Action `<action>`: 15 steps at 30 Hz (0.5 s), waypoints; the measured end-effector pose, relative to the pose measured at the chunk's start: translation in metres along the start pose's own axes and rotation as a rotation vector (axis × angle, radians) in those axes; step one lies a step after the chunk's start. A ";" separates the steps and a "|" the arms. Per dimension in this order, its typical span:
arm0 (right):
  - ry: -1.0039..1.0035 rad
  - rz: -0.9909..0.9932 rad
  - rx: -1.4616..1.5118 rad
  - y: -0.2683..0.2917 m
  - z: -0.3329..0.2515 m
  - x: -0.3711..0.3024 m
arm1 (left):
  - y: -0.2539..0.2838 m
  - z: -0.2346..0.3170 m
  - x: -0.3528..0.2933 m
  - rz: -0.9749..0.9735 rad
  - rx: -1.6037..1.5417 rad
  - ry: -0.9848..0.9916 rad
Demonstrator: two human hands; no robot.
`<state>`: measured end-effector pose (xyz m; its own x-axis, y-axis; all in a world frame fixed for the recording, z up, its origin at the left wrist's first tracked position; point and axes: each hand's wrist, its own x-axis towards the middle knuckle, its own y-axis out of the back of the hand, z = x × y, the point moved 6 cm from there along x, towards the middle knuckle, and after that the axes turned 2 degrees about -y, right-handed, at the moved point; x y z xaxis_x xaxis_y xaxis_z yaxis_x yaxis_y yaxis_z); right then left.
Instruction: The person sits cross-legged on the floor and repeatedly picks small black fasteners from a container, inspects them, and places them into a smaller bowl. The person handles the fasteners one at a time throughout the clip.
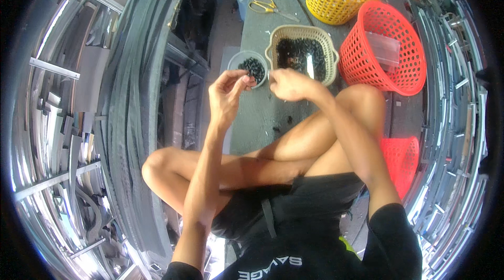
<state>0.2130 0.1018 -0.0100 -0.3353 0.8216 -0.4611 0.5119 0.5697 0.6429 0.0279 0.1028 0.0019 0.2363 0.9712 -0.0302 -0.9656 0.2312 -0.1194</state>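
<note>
Currently | left hand (229, 91) half-curled beside bowl (234, 60) | right hand (290, 85) curled inward | holds: cannot tell

Person's bare left hand (226, 96) up, fingers bent toward thumb; bare right hand (290, 85) curled, back upward; bare forearms (205, 175) forward.

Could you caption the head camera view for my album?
Left hand and right hand near a clear bowl and tan basket, each container holding small black pieces.
</note>
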 end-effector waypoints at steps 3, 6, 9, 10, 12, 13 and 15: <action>0.070 -0.052 0.050 -0.002 -0.008 -0.004 | 0.000 0.002 0.000 -0.007 0.037 -0.025; 0.082 -0.057 0.229 0.005 -0.013 -0.007 | 0.000 0.002 0.001 -0.002 0.035 -0.011; 0.083 0.016 0.434 0.012 -0.016 -0.009 | 0.000 0.001 0.001 0.001 0.029 0.008; 0.098 0.047 0.472 0.014 -0.018 -0.009 | 0.001 0.000 0.000 0.003 0.028 0.019; 0.110 0.092 0.532 0.018 -0.019 -0.010 | 0.000 -0.001 -0.001 0.001 0.019 0.038; 0.128 0.100 0.569 0.020 -0.021 -0.010 | 0.000 -0.002 -0.001 -0.005 0.010 0.044; 0.116 0.113 0.639 0.023 -0.021 -0.010 | -0.001 -0.002 -0.001 -0.015 0.003 0.047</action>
<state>0.2113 0.1067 0.0226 -0.3168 0.8930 -0.3197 0.9057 0.3849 0.1776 0.0285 0.1011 0.0003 0.2560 0.9638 -0.0749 -0.9621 0.2464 -0.1169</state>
